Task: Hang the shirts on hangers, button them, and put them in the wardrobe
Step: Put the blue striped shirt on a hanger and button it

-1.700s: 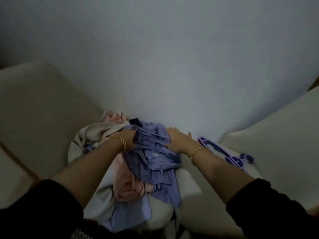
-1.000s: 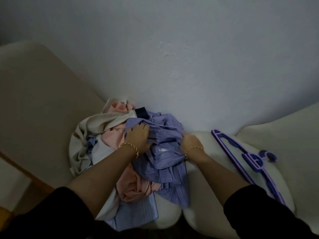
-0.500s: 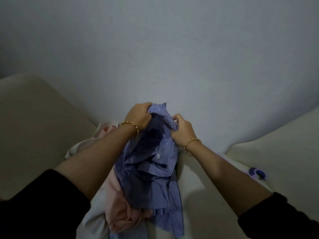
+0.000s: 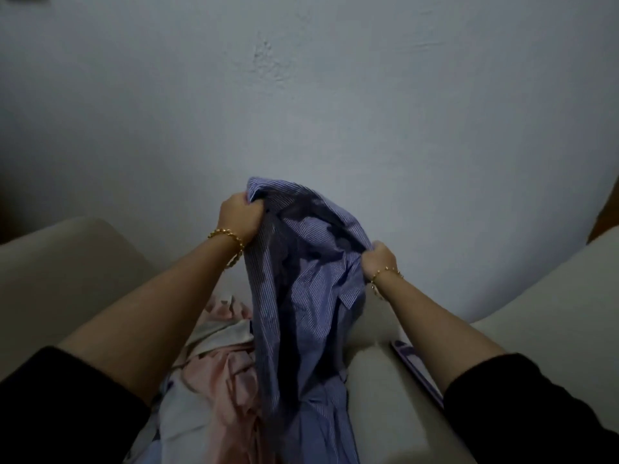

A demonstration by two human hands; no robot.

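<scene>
A blue striped shirt (image 4: 311, 296) hangs lifted in front of the wall, its lower part trailing down onto the seat. My left hand (image 4: 238, 216) grips its top edge at the upper left. My right hand (image 4: 380, 259) grips the fabric lower at the right. Both wrists wear gold bracelets. Under the shirt lies a pile with a pink shirt (image 4: 231, 380) and pale cream and light blue cloth (image 4: 187, 420). A purple hanger (image 4: 418, 373) lies on the cushion at the right, partly hidden behind my right arm.
Cream sofa cushions (image 4: 385, 413) carry the pile. A cream backrest (image 4: 60, 279) rises at the left and another cushion (image 4: 552, 313) at the right. A pale grey wall (image 4: 301, 95) fills the background close behind.
Both hands have lifted the blue striped shirt higher off the pile and pulled apart, spreading its top edge. The camera has tilted up, so more wall shows.
</scene>
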